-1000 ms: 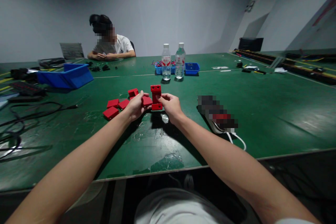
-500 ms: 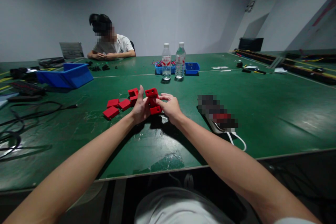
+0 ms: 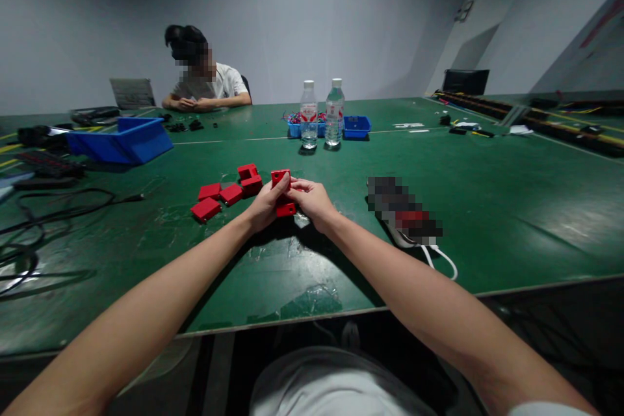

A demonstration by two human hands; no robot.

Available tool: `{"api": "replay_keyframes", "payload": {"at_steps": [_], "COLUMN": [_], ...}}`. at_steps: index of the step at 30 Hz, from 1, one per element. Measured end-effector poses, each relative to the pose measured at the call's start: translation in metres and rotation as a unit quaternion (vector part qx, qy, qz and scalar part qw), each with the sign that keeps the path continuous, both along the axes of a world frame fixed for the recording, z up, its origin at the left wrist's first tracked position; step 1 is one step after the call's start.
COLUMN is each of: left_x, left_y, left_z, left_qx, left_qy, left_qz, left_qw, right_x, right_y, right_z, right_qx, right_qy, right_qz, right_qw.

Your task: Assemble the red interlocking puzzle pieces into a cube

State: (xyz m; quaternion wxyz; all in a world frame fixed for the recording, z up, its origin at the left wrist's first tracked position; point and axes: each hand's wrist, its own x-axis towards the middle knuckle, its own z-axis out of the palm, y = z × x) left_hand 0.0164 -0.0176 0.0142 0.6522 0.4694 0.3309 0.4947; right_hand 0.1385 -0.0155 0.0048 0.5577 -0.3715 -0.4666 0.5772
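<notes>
A smooth, matt, pale grey wall spans the far side of the room. Before it spreads a broad green tabletop with a slightly glossy, scuffed surface, clear film-like patches and a pale straight edge. Across it sits a co-worker in a white fabric top, forearms resting on the table.

At the left stands a blue plastic bin with slanting walls; black flexible cables curl nearer the person. At the right lies a dark, oblong object, its upper face blurred out, with a white cord beside it. Two clear, ribbed plastic bottles, one on the left and one on the right, stand upright near a small blue plastic tray.

The person's left hand is clamped on a rigid red block with round holes, its thumb across the front. The right hand pinches the same block from the right, so the two hands meet around it. The block is upright, above the table's near middle; fingers hide its centre. Just left of the hands lie smaller red, flat-faced, angular pieces.
</notes>
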Motion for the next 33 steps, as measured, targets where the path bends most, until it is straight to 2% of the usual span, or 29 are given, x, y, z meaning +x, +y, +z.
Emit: {"api": "replay_keyframes", "payload": {"at_steps": [5,9,12,15,21,29,33], "left_x": [0.001,0.001,0.0,-0.003,-0.004,-0.003,-0.002], "left_y": [0.001,0.002,0.003,0.002,0.002,0.001,0.001], "left_z": [0.0,0.003,0.008,0.012,0.012,0.013,0.013], "left_qx": [-0.019,-0.054,-0.088,-0.109,-0.106,-0.09,-0.084], "left_qy": [-0.023,-0.052,-0.09,-0.103,-0.095,-0.086,-0.081], "left_qz": [0.006,0.049,0.065,0.062,0.039,0.005,0.021], "left_qw": [1.0,0.996,0.99,0.987,0.989,0.992,0.993], "right_x": [0.001,0.001,0.001,0.001,0.001,0.005,0.006], "right_y": [-0.002,-0.003,0.0,0.004,0.003,0.002,0.001], "right_z": [0.001,0.005,0.005,0.003,0.0,0.003,0.005], "right_qx": [0.01,-0.015,-0.035,-0.032,-0.034,-0.03,-0.012], "right_qy": [-0.023,-0.008,-0.017,-0.058,-0.119,-0.115,-0.109], "right_qz": [-0.009,0.002,-0.033,-0.08,-0.089,-0.098,-0.104], "right_qw": [1.0,1.0,0.999,0.995,0.988,0.988,0.989]}}
